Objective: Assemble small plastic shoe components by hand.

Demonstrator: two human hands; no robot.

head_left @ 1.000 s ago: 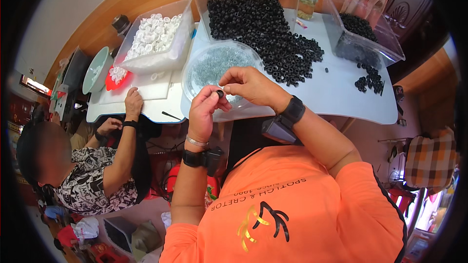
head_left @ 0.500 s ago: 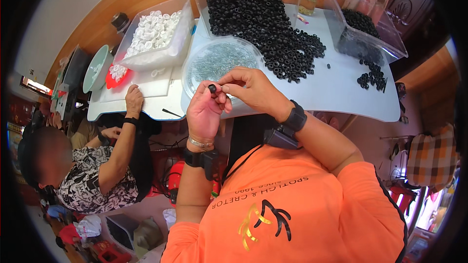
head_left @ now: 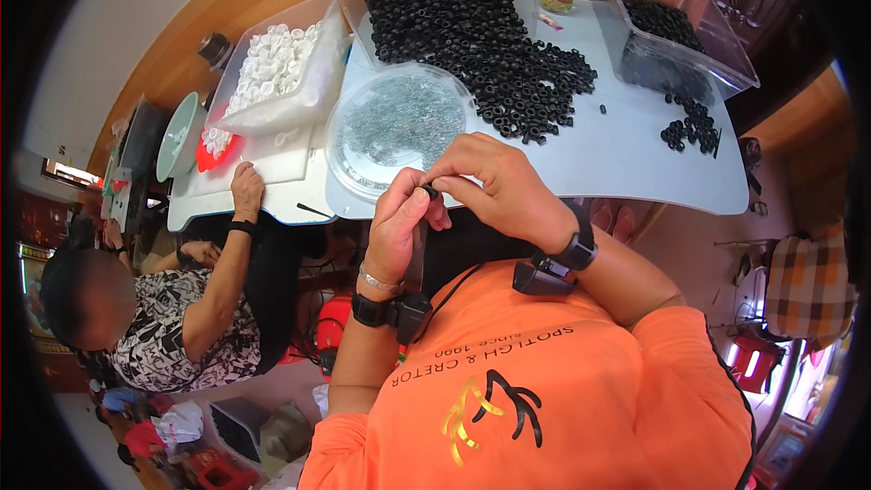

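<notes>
Near the frame's centre, your left hand (head_left: pixel 397 229) is pinching a small black cylindrical piece (head_left: pixel 430 191); your right hand (head_left: pixel 508 189) is bringing its thumb and forefinger to it, though whether they are gripping cannot be told. A round clear tray (head_left: pixel 367 183) is lying just above, and loose black rings (head_left: pixel 481 54) are spreading across the upper centre.
</notes>
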